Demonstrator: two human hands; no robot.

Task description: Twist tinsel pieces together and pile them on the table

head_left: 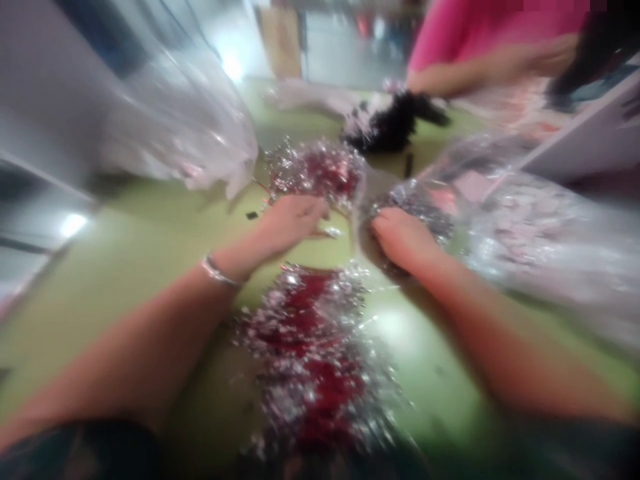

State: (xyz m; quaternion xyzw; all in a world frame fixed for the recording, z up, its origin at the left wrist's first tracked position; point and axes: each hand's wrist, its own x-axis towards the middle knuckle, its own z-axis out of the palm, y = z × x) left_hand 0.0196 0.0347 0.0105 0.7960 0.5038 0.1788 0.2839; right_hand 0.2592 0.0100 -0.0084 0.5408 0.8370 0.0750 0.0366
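Observation:
The picture is smeared by motion. My left hand [297, 217] reaches over the green table, thumb apart from the fingers, beside a red piece with silver tinsel [320, 170]. Whether the fingertips touch that piece is unclear. A bracelet circles the left wrist. My right hand [400, 233] is closed at the edge of a clear plastic bag [364, 193], with silver tinsel [425, 210] just behind the knuckles. Its fingertips are hidden. Nearer to me, between my forearms, lie more red pieces trimmed with silver tinsel [310, 353].
Clear plastic [190, 127] bulges at the left back. Another clear bag with pale contents [535, 227] lies at right. A black fluffy bundle [385, 123] sits farther back. Across the green table [125, 240], a person in a pink top [480, 33] has an arm out.

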